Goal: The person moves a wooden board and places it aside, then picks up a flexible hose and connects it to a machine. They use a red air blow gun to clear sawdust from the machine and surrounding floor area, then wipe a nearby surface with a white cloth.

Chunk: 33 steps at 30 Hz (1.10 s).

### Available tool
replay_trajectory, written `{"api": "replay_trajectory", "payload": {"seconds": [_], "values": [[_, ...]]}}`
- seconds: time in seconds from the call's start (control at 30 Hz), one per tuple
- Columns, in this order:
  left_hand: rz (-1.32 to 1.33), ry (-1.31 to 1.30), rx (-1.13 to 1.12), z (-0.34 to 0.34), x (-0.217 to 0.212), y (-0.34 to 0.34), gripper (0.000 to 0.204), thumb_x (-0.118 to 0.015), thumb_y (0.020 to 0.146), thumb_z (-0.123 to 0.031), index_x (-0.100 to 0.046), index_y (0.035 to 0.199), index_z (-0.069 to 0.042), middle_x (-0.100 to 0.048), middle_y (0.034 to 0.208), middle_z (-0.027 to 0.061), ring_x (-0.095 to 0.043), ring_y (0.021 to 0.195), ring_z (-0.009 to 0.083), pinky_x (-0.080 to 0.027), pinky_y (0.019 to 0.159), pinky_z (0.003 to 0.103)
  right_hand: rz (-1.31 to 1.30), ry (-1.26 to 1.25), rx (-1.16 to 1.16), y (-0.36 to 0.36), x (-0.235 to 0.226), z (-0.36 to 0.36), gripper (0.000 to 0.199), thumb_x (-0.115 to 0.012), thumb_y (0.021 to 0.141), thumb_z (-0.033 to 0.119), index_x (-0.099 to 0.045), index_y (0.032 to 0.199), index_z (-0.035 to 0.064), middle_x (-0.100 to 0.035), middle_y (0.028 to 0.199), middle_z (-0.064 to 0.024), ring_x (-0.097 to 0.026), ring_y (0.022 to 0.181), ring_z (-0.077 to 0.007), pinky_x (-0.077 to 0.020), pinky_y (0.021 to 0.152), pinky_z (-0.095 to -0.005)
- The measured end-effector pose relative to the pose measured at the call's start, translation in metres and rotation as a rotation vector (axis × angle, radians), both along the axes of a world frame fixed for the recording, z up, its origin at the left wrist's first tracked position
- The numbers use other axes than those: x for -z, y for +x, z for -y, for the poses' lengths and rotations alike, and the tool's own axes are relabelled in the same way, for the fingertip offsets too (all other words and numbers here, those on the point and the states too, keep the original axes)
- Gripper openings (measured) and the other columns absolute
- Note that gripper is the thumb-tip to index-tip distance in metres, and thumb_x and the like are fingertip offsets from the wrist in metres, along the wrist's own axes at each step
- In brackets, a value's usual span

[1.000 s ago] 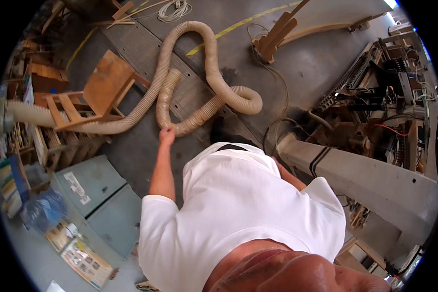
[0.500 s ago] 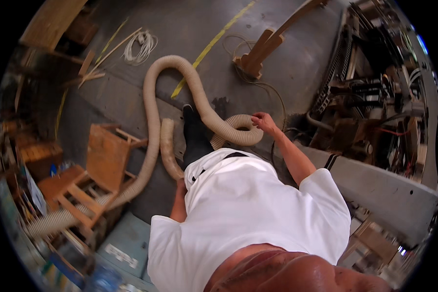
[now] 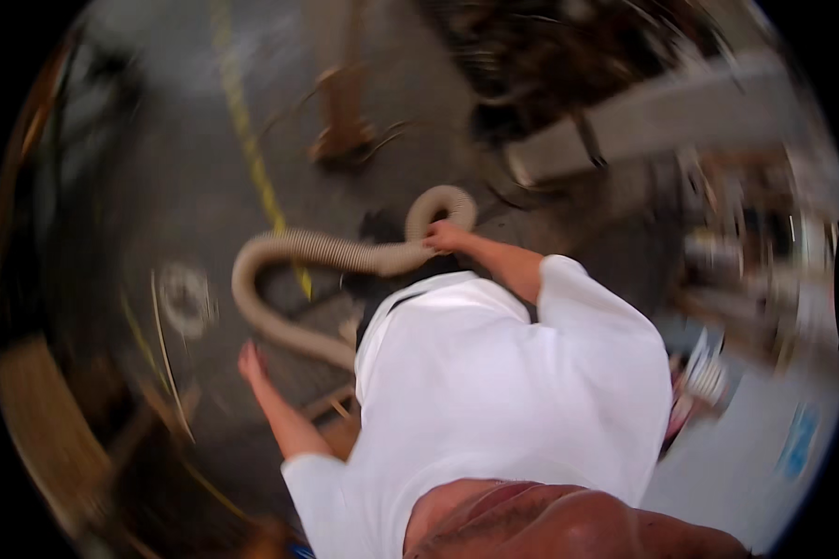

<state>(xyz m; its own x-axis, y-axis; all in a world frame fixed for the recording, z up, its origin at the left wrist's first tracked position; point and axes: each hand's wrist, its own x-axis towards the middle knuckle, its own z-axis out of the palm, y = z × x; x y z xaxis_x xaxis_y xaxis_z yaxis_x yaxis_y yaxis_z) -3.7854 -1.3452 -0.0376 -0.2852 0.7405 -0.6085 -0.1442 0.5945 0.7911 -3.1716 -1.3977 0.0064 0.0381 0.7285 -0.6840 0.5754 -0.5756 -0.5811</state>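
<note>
A thick beige ribbed hose [image 3: 298,246] curves across the floor in front of me and ends in a round loop on the right. My right hand [image 3: 445,236] is closed on the hose where it turns into that loop. Out to the left, my left hand [image 3: 250,360] hangs beside the hose's lower bend, apart from it. Motion smears its fingers, so their pose is unclear.
Ahead stands a brown wooden post-like piece [image 3: 342,116] with a cord by its foot. Dark machinery [image 3: 569,47] and a long grey beam [image 3: 662,116] lie ahead to the right. Coiled white cable [image 3: 187,298] and a thin wooden strip [image 3: 170,359] are on the left floor.
My view has swung to the right and blurred. My left hand has moved out from beside my body to the left. My right hand stays at the hose.
</note>
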Motion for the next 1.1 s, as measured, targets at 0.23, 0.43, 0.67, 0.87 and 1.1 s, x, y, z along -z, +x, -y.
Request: {"api": "replay_trajectory", "payload": {"seconds": [0.23,0.43,0.67,0.87,1.1], "values": [[0.096,-0.428,0.568,-0.037,0.044,0.103,0.018,-0.06,0.084,-0.016,-0.051,0.073,-0.006,-0.051,0.064,0.0028,-0.047,0.049,0.0139,-0.036,0.039,0.029,-0.039,0.238,0.211,-0.038,-0.044,0.0,0.029,-0.064,0.075,0.03,-0.068,0.088,0.0044,-0.067,0.073,-0.0088,-0.064,0.068,-0.0196,-0.0499,0.067,-0.0331],[0.099,-0.312,0.833,-0.016,-0.001,0.239,0.014,-0.058,0.087,-0.015,-0.058,0.095,-0.004,-0.053,0.068,0.0014,-0.048,0.05,0.0116,-0.039,0.04,0.026,0.424,-0.091,0.336,0.005,0.003,0.12,0.041,-0.063,0.069,0.039,-0.068,0.078,-0.0009,-0.065,0.075,-0.0209,-0.064,0.067,-0.0326,-0.0506,0.066,-0.0398],[0.024,-0.267,0.914,-0.015,-0.032,0.21,0.015,-0.059,0.086,-0.016,-0.057,0.086,-0.001,-0.052,0.064,0.0035,-0.048,0.049,0.0142,-0.041,0.042,0.029,0.478,-0.044,0.367,0.025,0.026,0.163,0.038,-0.064,0.068,0.037,-0.068,0.072,-0.0011,-0.065,0.069,-0.0188,-0.064,0.065,-0.031,-0.0509,0.063,-0.0407],[-0.122,-0.406,0.723,-0.025,0.06,0.087,0.017,-0.057,0.082,-0.015,-0.052,0.073,-0.001,-0.05,0.06,0.008,-0.046,0.047,0.0188,-0.036,0.041,0.035,0.154,0.046,0.426,-0.034,-0.042,0.023,0.033,-0.065,0.072,0.029,-0.068,0.089,0.0011,-0.067,0.07,-0.0104,-0.063,0.058,-0.0213,-0.0511,0.058,-0.0349],[0.321,-0.315,0.656,-0.072,0.067,0.098,0.022,-0.058,0.082,-0.018,-0.049,0.064,-0.008,-0.041,0.055,0.0048,-0.04,0.044,0.0197,-0.034,0.042,0.035,0.117,0.142,0.375,-0.055,-0.042,0.018,0.034,-0.068,0.069,0.029,-0.07,0.089,0.0017,-0.068,0.08,-0.0135,-0.066,0.07,-0.0248,-0.0514,0.067,-0.0354]]}}
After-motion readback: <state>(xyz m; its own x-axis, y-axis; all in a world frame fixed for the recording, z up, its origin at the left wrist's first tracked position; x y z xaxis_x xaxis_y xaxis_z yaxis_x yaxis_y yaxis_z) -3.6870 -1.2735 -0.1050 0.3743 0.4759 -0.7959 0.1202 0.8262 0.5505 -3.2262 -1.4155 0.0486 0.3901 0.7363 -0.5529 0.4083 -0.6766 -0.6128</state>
